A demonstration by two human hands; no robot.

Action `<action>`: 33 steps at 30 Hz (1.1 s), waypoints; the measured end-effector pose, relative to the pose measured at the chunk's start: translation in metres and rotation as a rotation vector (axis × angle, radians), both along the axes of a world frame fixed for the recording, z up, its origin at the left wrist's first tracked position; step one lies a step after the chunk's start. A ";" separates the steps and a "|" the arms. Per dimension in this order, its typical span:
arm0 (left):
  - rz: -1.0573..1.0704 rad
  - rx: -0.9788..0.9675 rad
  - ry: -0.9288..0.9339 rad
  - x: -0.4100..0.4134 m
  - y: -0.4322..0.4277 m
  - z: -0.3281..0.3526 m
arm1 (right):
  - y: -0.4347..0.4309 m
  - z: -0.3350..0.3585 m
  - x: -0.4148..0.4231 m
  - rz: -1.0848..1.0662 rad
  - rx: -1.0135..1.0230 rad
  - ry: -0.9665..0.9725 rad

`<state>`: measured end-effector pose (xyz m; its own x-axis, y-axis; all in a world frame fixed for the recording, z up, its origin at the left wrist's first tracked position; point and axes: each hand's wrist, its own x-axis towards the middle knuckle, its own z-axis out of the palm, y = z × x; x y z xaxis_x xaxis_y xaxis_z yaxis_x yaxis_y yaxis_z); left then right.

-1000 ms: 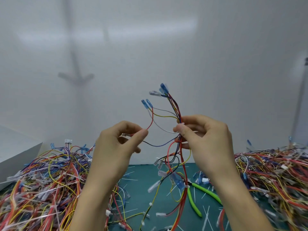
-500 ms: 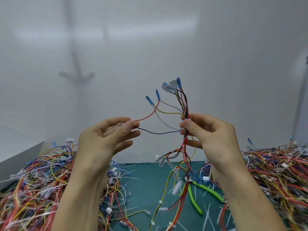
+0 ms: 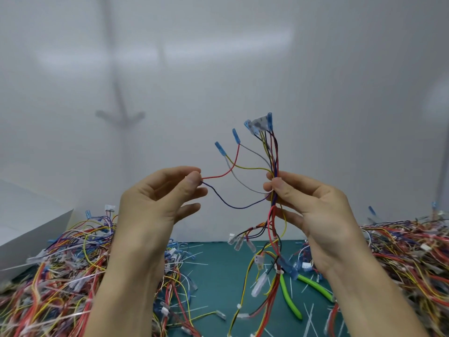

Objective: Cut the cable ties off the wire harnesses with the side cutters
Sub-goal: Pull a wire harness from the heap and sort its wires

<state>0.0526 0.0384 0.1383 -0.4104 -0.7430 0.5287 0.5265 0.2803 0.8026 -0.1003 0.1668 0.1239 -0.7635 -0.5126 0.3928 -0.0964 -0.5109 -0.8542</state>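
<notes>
I hold one wire harness (image 3: 273, 152) up in front of the white wall, blue terminals at its top and more wires hanging down to the mat. My right hand (image 3: 308, 205) pinches the main bundle between thumb and fingers. My left hand (image 3: 158, 200) pinches the ends of a red and a purple wire drawn out to the left. A white cable tie (image 3: 279, 272) still wraps the hanging lower part. The side cutters (image 3: 291, 297), with green handles, lie on the green mat (image 3: 213, 288) below my right hand, held by no one.
Large heaps of tangled harnesses lie at the left (image 3: 56, 276) and right (image 3: 408, 259) of the mat. Cut white tie scraps (image 3: 309, 317) litter the mat. A white box (image 3: 29, 229) stands at the far left. The white wall is close behind.
My left hand has drawn the red and purple wires further left, away from the bundle. Both hands and the harness have risen slightly.
</notes>
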 end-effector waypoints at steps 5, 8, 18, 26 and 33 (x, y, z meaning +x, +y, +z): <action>-0.002 0.043 0.026 -0.005 0.005 0.001 | -0.007 0.002 0.004 0.007 0.050 -0.014; -0.005 0.073 0.005 -0.007 0.006 -0.001 | -0.008 0.006 0.005 0.003 0.051 -0.025; -0.045 0.193 -0.036 -0.021 0.011 -0.013 | 0.004 -0.003 0.011 -0.009 0.012 -0.077; -0.123 0.231 -0.039 -0.021 0.023 -0.014 | 0.012 -0.001 0.015 0.012 0.021 -0.094; -0.174 0.195 -0.079 -0.018 0.029 -0.012 | 0.017 0.005 0.019 0.058 -0.009 -0.123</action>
<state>0.0341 0.0672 0.1264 -0.5755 -0.7420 0.3439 0.4866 0.0273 0.8732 -0.0809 0.1842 0.1290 -0.7751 -0.5544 0.3032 0.0386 -0.5204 -0.8530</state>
